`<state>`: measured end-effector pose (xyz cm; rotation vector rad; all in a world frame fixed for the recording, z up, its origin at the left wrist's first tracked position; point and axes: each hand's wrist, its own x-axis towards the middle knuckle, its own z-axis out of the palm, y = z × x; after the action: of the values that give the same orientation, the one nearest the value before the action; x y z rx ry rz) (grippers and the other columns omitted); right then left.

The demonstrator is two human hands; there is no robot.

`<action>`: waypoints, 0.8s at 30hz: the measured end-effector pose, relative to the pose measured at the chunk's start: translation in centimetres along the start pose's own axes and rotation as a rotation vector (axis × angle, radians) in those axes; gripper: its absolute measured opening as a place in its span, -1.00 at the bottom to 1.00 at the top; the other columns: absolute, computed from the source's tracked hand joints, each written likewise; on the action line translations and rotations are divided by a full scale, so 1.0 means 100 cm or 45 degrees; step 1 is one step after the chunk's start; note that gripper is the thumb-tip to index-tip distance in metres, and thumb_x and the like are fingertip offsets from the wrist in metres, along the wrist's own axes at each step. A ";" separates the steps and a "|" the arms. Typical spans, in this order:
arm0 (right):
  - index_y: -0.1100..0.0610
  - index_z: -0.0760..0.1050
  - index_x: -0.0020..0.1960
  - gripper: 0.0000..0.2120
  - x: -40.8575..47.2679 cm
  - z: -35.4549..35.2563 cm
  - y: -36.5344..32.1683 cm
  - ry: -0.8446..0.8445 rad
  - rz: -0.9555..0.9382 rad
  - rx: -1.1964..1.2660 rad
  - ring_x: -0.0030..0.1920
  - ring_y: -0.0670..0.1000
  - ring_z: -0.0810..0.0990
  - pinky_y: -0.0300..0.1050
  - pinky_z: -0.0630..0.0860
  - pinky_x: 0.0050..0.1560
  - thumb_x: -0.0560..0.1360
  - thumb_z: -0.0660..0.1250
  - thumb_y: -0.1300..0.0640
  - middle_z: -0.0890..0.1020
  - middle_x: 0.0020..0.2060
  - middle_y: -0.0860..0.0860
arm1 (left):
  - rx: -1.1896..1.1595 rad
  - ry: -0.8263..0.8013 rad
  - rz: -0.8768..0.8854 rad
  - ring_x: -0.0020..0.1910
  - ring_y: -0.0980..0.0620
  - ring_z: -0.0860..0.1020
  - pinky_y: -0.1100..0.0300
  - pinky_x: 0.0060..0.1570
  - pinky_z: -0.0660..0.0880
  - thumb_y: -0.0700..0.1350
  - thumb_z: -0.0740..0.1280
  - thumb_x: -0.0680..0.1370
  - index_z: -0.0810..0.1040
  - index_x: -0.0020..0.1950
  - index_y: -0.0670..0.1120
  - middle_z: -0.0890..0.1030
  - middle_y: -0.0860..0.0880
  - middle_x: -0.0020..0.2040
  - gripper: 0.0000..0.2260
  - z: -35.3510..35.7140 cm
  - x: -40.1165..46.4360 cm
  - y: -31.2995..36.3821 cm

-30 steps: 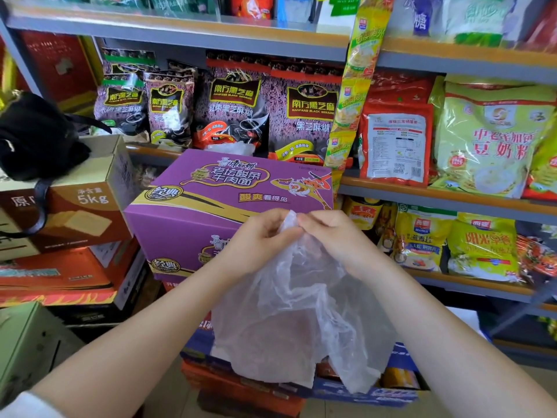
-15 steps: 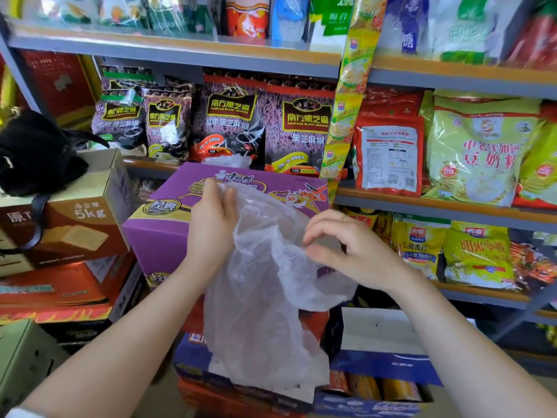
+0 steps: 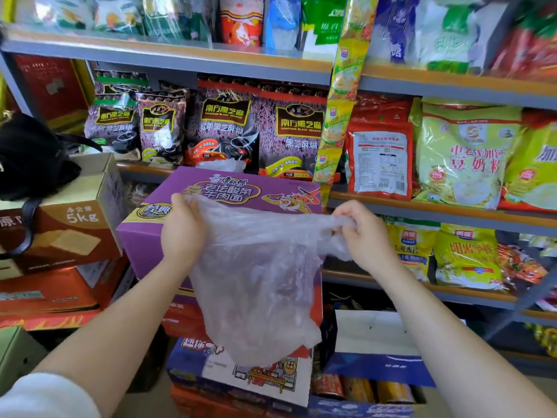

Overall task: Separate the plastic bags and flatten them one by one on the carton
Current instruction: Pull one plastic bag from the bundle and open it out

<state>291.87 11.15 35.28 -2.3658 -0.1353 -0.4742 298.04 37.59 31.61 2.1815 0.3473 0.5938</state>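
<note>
Above one purple carton (image 3: 229,191), one plastic bag (image 3: 259,267) between two hands

arms bare to elbows | white sleeve (image 3: 45,396) on left upper arm

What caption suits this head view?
Two hands stretch a clear plastic bag above a purple carton.

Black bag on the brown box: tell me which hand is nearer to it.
Left. The left hand grips the plastic bag in front of the purple carton, one box over from the black bag. The right hand is farther right, by the shelf.
</note>
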 end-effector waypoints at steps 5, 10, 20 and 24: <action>0.01 0.44 -0.11 -0.81 0.007 -0.003 0.001 -0.059 0.181 0.381 -0.20 -0.11 0.50 -0.29 0.36 -0.26 0.51 0.19 0.29 0.56 -0.21 -0.07 | 0.227 0.070 0.511 0.18 -0.28 0.41 -0.12 0.13 0.34 -0.10 0.16 0.53 0.39 0.24 -0.28 0.47 -0.30 0.19 -0.64 0.010 -0.005 -0.013; 0.03 0.48 -0.17 -0.87 0.013 0.007 -0.013 -0.135 0.273 0.684 -0.24 -0.14 0.52 -0.30 0.43 -0.25 0.51 0.27 0.22 0.54 -0.27 -0.05 | -0.077 -0.372 1.237 0.23 -0.03 0.35 0.14 0.25 0.21 0.13 0.19 0.50 0.36 0.22 -0.14 0.48 -0.16 0.21 -0.57 0.023 -0.057 0.021; 0.04 0.52 -0.29 -0.81 0.013 -0.028 0.014 -0.656 -0.045 -0.212 -0.45 -0.17 0.43 -0.26 0.33 -0.22 0.49 0.33 0.04 0.50 -0.52 -0.05 | -0.266 -0.539 0.651 -0.24 0.23 0.49 0.50 -0.25 0.31 -0.39 0.29 0.43 0.54 -0.09 -0.11 0.55 0.16 -0.24 -0.80 0.044 -0.055 -0.003; -0.04 0.27 -0.10 -0.90 0.017 -0.020 0.036 -0.540 -0.295 -0.943 -0.17 -0.01 0.40 -0.07 0.13 0.19 0.58 0.07 0.01 0.47 -0.34 -0.06 | -0.276 -0.832 0.752 -0.38 0.25 0.43 0.43 -0.36 0.28 -0.02 0.32 0.44 0.54 -0.23 -0.15 0.53 0.25 -0.37 -0.80 0.035 -0.046 -0.011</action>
<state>293.65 7.07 34.98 -3.1775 -0.5060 -0.1180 295.94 34.01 27.48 2.1136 -0.6932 0.1770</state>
